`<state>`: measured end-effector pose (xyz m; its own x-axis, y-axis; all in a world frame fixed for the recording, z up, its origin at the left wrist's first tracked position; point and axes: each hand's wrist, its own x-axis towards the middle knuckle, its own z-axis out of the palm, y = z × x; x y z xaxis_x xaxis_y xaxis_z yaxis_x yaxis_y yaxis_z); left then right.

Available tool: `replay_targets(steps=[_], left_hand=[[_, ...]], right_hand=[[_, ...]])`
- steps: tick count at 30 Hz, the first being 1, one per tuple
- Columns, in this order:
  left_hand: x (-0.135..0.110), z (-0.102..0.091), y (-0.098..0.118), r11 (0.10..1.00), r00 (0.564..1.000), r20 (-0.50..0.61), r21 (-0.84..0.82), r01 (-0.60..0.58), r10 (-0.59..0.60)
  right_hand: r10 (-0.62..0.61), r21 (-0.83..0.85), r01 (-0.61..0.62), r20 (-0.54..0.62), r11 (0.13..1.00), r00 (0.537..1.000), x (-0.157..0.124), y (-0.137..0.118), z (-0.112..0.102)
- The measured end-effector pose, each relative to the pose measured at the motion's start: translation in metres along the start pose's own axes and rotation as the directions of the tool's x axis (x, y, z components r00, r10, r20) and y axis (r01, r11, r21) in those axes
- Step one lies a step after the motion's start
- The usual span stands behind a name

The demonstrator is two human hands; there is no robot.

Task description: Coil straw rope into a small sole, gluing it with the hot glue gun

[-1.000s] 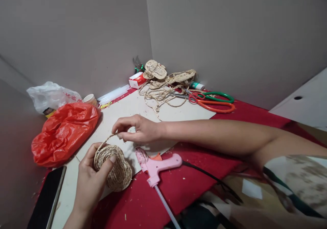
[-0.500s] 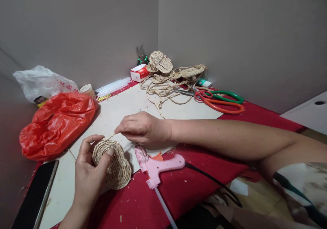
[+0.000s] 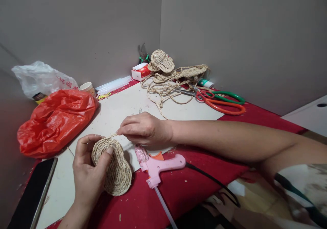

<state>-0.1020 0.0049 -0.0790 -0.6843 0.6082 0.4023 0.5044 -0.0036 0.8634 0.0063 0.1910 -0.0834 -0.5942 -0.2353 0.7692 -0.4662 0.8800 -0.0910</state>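
A coiled piece of straw rope (image 3: 118,174), shaped like a small sole, is gripped by my left hand (image 3: 89,164), thumb on its face and fingers behind the far edge. From its top edge a short length of straw cord (image 3: 110,136) runs to my right hand (image 3: 144,128), which pinches it between thumb and fingers. Just below the right hand, a pink hot glue gun (image 3: 162,166) lies on its side, a clear glue stick (image 3: 165,207) sticking out of its back; neither hand touches it.
Behind my right hand lie loose straw cord (image 3: 166,89), another coiled straw piece (image 3: 161,61) and scissors with red and green handles (image 3: 224,103). Left are a red plastic bag (image 3: 57,123) and a black phone (image 3: 33,195). A tissue box (image 3: 140,72) and glue sticks (image 3: 113,85) stand at the back.
The coiled straw piece has tilted slightly, its lower end dropping a little towards me. Both hands keep their hold, and the right hand has shifted slightly to the right with the cord.
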Motion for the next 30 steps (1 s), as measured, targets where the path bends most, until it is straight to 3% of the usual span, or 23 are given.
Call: replay_targets(steps=[23, 30], left_hand=[[0.001, -0.004, 0.001, 0.999, 0.998, 0.021, -0.005, 0.051, -0.051], [0.000, -0.006, 0.003, 0.998, 0.997, 0.048, -0.025, 0.054, -0.052]], right_hand=[[0.022, 0.070, -0.026, 0.058, 0.997, 0.998, -0.001, -0.013, 0.007], [0.077, 0.057, -0.079, 0.049, 0.995, 0.996, -0.001, -0.013, 0.006]])
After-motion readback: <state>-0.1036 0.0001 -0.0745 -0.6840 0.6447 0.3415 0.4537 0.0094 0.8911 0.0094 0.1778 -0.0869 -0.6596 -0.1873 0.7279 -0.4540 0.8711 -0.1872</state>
